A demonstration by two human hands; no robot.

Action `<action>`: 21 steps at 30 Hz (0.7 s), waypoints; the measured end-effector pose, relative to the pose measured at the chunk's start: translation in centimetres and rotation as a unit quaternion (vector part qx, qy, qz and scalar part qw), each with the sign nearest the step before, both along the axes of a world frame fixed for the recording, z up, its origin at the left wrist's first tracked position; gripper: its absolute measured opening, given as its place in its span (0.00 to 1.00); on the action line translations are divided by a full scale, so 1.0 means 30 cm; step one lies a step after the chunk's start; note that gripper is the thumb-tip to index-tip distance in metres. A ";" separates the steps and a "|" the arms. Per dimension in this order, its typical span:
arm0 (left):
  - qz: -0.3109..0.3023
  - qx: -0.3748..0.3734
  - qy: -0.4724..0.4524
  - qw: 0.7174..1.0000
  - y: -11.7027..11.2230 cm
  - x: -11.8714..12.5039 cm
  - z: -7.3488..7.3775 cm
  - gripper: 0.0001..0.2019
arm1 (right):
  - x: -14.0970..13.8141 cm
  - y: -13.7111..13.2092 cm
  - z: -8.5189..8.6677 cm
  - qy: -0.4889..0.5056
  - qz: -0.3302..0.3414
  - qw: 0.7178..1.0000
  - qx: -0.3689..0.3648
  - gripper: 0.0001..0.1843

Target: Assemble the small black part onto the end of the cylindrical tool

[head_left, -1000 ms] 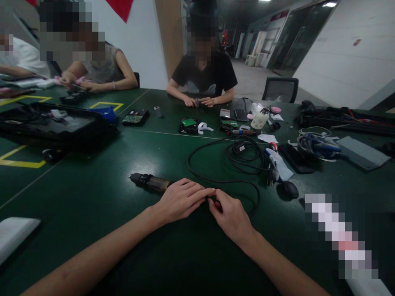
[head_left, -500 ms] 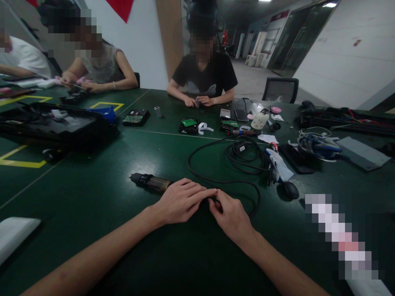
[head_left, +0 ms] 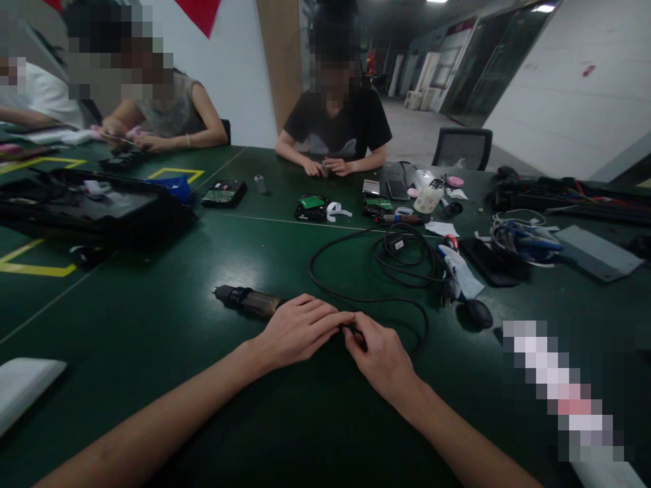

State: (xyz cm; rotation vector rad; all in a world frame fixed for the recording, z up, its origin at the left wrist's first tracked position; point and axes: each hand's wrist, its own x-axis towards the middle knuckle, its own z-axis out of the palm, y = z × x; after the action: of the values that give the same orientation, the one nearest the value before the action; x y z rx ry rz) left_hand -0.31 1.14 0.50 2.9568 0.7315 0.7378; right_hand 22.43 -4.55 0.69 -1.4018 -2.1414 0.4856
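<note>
A dark cylindrical electric screwdriver (head_left: 247, 300) lies on the green table (head_left: 152, 325), its tip pointing left. My left hand (head_left: 300, 331) lies over its rear end, fingers curled around the body. My right hand (head_left: 381, 356) pinches the black cable (head_left: 366, 298) where it enters the tool, fingers closed. The cable loops away right and back toward a coil (head_left: 404, 251).
Two people sit across the table working on small parts. Circuit boards (head_left: 311, 203), phones, a white cup (head_left: 427, 198), a black mouse (head_left: 478, 312), a black case (head_left: 91, 207) at left and tangled wires (head_left: 523, 240) at right lie about. A white object (head_left: 23, 390) sits at the near left edge.
</note>
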 end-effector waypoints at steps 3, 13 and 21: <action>-0.003 -0.005 0.002 1.000 -0.001 -0.001 -0.001 0.24 | 0.001 -0.001 0.002 0.002 0.001 1.000 0.003 0.03; -0.005 -0.016 0.007 1.000 -0.002 0.001 0.009 0.24 | -0.001 -0.001 0.013 0.000 0.003 1.000 -0.005 0.04; -0.003 -0.015 0.007 1.000 0.001 0.000 -0.003 0.24 | -0.001 -0.003 0.015 0.005 0.001 1.000 -0.014 0.04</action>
State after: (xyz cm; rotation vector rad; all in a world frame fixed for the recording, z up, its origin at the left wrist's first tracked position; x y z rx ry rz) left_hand -0.32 1.16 0.42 2.9389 0.7264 0.7009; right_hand 22.39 -4.64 1.14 -1.4084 -2.1364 0.5240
